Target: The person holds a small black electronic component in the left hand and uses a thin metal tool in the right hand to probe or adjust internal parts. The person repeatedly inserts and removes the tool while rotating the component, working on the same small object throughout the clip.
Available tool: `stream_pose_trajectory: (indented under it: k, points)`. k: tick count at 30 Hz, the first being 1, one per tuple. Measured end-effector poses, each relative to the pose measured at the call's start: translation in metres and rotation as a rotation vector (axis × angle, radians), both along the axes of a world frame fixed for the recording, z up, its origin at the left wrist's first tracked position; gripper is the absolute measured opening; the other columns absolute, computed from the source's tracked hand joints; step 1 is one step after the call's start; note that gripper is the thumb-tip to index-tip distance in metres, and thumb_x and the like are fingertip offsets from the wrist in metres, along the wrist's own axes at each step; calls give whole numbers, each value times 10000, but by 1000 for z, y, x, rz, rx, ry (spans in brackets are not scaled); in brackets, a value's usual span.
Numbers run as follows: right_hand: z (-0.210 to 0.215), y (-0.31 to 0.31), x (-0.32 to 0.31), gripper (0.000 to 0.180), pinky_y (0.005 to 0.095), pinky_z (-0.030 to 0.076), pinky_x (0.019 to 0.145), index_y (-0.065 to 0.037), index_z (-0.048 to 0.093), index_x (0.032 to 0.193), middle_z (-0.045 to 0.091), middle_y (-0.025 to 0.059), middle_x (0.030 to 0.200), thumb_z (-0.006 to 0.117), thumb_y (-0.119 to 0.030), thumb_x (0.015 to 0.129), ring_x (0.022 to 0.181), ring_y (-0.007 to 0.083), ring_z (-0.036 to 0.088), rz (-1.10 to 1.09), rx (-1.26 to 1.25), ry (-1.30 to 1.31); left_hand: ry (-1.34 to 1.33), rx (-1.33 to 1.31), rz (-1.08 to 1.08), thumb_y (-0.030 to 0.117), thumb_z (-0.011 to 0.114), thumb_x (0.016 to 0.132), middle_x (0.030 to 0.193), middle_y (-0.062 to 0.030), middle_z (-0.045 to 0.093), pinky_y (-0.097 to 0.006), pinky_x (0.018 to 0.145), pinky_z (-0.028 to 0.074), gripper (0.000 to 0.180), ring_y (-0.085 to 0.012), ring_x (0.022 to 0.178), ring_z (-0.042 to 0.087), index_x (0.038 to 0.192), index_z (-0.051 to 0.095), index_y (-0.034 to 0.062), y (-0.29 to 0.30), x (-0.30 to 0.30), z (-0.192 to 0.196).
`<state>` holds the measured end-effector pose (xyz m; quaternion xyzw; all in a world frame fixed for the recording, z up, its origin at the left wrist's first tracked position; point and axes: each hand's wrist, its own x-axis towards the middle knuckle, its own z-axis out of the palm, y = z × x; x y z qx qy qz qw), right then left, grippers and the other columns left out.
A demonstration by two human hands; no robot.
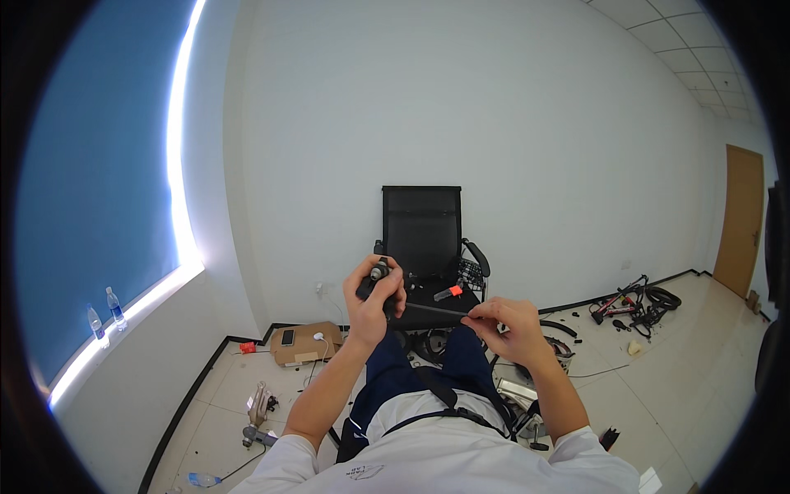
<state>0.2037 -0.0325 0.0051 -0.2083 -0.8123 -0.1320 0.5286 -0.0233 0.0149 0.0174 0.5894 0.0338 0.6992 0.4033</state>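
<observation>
Left hand point(373, 303): is clamping its curled fingers around a compact black part with a round silvery metal end point(379, 271), that end facing up past the thumb.
Right hand point(508, 326): is pinching, thumb and fingertips together, the far end of a thin, dark-grey rod or stiff cable point(436, 309).
Place of the work: both pieces are hanging in mid-air before a black, mesh-backed armchair point(422, 218); the rod is running from the left hand, sloping slightly down to the right.
Join: the left fingers are hiding it, so I cannot tell whether rod and black part are connecting.
Steadying: the left hand is seemingly serving as anchor; holding it still while the right does the fine guiding would be working best.
Line: keeping the rod straight between the hands would be sparing it a kink.
Pinch: gripping so near the tip is leaving little purchase; sliding slightly inward would be helping.
Below: a clear, tube-like item with an orange-red end point(449, 293) is lying on the chair's seat, so lowering the rod carelessly could be knocking it.
</observation>
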Motion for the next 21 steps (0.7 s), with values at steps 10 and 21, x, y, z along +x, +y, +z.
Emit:
stream_pose_trajectory:
  k: [10,21]
  points:
    - [-5,1,10,136,248,464,527,-23,677,868,656,56,660,662,-158,868,533,131,595,118,-346,59,-25,14,-3,113,602,899,632,-48,548,-238,421,393,111,-108,486,524,899,579,5,0,1,-1]
    - [8,-10,10,150,233,502,568,29,607,880,660,76,654,584,-118,896,583,131,661,269,-764,-4,12,37,61,129,582,895,618,-60,517,-258,425,391,133,-129,471,506,911,564,-2,1,1,-1]
